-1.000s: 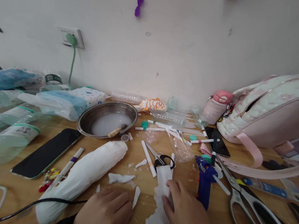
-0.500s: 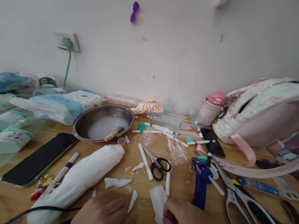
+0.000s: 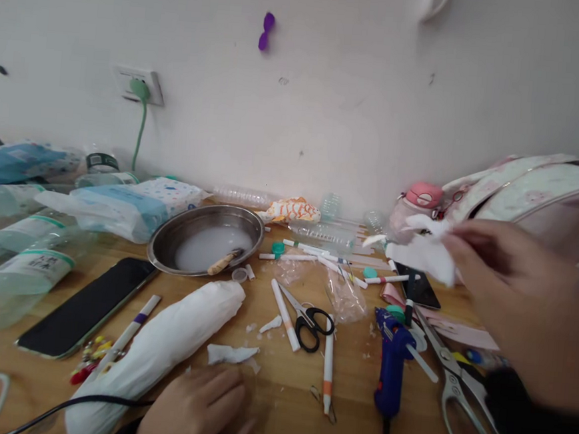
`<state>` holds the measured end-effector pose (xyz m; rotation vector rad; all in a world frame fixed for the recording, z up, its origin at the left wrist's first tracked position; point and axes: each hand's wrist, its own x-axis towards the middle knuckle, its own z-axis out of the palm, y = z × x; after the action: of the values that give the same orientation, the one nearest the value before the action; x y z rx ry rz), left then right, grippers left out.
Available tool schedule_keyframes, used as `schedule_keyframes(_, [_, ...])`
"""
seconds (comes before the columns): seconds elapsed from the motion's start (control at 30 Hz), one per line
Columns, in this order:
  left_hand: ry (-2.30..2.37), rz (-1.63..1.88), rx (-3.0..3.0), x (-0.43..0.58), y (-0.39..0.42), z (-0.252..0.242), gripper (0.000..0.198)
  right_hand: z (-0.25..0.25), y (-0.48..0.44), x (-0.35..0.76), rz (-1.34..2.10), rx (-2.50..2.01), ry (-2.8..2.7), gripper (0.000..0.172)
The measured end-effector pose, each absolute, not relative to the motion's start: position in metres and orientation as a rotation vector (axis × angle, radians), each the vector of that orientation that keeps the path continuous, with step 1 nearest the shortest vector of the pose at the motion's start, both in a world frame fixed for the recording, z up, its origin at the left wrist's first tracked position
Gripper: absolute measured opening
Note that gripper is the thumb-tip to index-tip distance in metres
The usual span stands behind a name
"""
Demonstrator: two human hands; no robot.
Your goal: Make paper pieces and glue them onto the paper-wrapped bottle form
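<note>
Holding paper (image 3: 431, 258) in closed pinch, L side of R hand (image 3: 527, 309), twd R edge of table (image 3: 354, 386). Resting L hand (image 3: 199, 404) half-curled, can't tell if gripping; nearest diag.-axis white roll (image 3: 169, 341).

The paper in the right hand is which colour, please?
The paper is white, seen in the head view.

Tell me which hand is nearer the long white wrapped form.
Left. The left hand is just right of the white wrapped form; the right hand is much farther to its right, pinching white paper.
</note>
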<state>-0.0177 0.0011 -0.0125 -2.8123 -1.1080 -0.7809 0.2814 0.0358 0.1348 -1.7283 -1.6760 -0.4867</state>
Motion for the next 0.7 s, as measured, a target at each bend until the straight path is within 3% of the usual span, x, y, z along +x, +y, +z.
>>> schedule_keyframes(0.13, [-1.259,-0.483,-2.659,-0.019,0.005,-0.004,0.025,0.112,0.093,0.310,-0.440,-1.937,-1.901,0.025])
schedule_keyframes(0.33, [-1.498,-0.066,-2.685,-0.014,0.014,0.004,0.025,0.109,0.074,0.314,-0.485,-1.998,-1.769,0.026])
schedule_keyframes(0.7, [-1.548,-0.108,-2.742,-0.014,0.016,0.006,0.018,0.110,0.012,0.296,-0.444,-1.919,-1.616,0.011])
